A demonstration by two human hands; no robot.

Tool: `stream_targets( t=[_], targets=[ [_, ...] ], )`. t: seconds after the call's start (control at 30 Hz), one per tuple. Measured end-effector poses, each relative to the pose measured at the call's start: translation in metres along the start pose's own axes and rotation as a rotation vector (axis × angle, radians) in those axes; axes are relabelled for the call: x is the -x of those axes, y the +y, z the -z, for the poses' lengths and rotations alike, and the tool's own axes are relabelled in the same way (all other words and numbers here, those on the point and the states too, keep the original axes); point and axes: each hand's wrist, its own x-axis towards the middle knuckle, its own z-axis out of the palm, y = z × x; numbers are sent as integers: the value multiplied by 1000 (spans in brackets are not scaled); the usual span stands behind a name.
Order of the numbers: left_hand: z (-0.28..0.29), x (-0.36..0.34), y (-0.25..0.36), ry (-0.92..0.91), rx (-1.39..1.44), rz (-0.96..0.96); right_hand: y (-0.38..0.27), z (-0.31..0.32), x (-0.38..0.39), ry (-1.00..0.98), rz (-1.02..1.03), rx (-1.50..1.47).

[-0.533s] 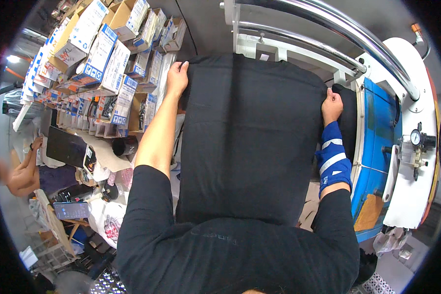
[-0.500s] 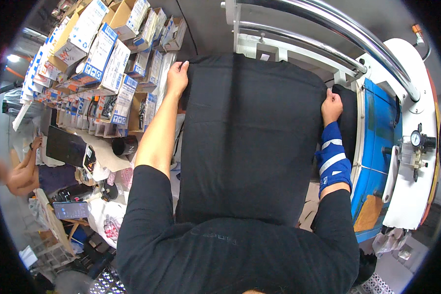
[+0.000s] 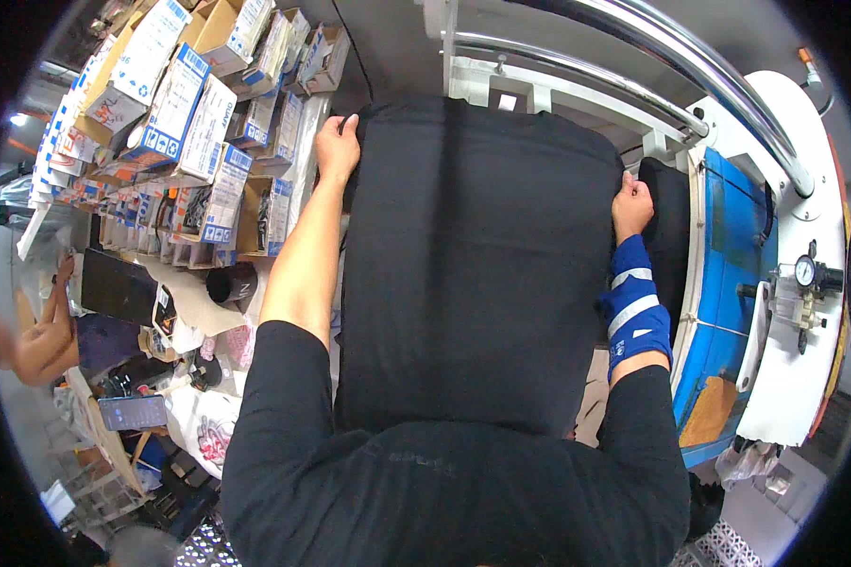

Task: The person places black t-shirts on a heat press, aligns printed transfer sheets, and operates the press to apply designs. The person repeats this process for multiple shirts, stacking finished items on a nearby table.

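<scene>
A broad black cloth (image 3: 482, 274) lies spread in front of me, its far end squared off with rounded corners. It looks like a garment drawn over a flat board, though the board itself is hidden beneath it. At the far left corner, my left hand (image 3: 338, 148) is closed, thumb against fingers, on the cloth's edge. My right hand (image 3: 632, 206) pinches the right edge a little below the far right corner. A blue sleeve with pale reflective bands (image 3: 635, 307) wraps my right forearm. Faint creases run lengthwise along the cloth's middle.
Stacked open cardboard boxes (image 3: 166, 118) rise at the far left. Metal rails (image 3: 577, 71) cross beyond the cloth. On the right stands a blue and white machine (image 3: 728, 236) with a pressure gauge (image 3: 804, 271). Another person (image 3: 43, 345) and a lit phone (image 3: 133, 412) are at left.
Both hands keep their hold on the cloth's edges and have shifted slightly left in the picture, as has the whole scene. The crosswise crease on the cloth looks fainter.
</scene>
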Motion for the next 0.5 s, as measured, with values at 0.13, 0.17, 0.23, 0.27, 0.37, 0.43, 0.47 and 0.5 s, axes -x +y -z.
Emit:
stream_targets(
  t=[0.13,0.17,0.23,0.27,0.37,0.43,0.47,0.5],
  targets=[
    [-12,-23,-55,-14,-143,-145,-3,-14,-2,15,24,-250],
    [-11,-6,0,-238,-134,-127,4,-1,3,70,-37,-162],
    [4,-23,-34,-59,-90,-142,-17,1,-3,37,17,-132],
    [4,-22,-34,-26,212,26,-26,6,0,-7,-55,-117],
    [-3,-28,-32,-97,446,164,-22,9,-1,-13,-85,-108],
    [-9,-27,-35,-135,536,166,-19,10,-1,-11,-116,-152],
    [-11,-24,-38,-184,513,216,-16,5,0,-23,-101,-129],
    [-13,-20,-42,-230,489,267,-15,-2,2,-37,-85,-107]
  ],
)
